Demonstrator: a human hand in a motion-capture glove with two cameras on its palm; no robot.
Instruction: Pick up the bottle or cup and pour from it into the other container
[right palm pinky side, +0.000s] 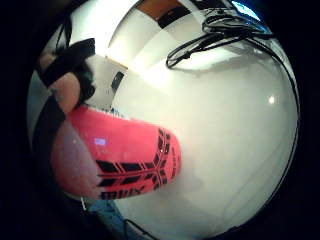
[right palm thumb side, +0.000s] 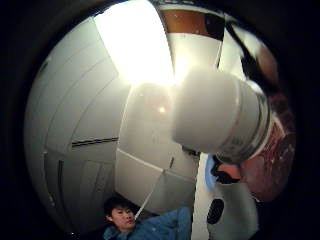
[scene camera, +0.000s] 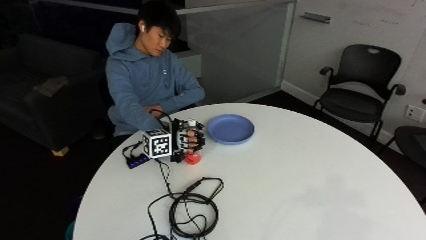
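From across the tabletop (scene camera: 299, 175) I see the person's right hand (scene camera: 186, 142) wrapped around a small red bottle (scene camera: 192, 158), the grip curled about its body with the base down near the tabletop, just beside a blue plate (scene camera: 230, 129). From the little-finger side of the palm the bottle (right palm pinky side: 130, 160) shows as a smooth pink-red barrel with black printed lettering, and a strapped finger (right palm pinky side: 65, 90) lies along its side. From the thumb side its white cap (right palm thumb side: 210, 112) points away from the palm, and it looks to be on; I can't tell whether it is screwed tight. The bottle looks like hard plastic, stiff enough not to cave in under the fingers, and small enough that I'd guess it's light even if full. The glossy wall could be slippery, so holding around the middle of the barrel, as now, seems the sensible place, leaving the neck free to tip. The plate is shallow, so anything poured would need a slow tilt close over its centre, once the cap comes off.
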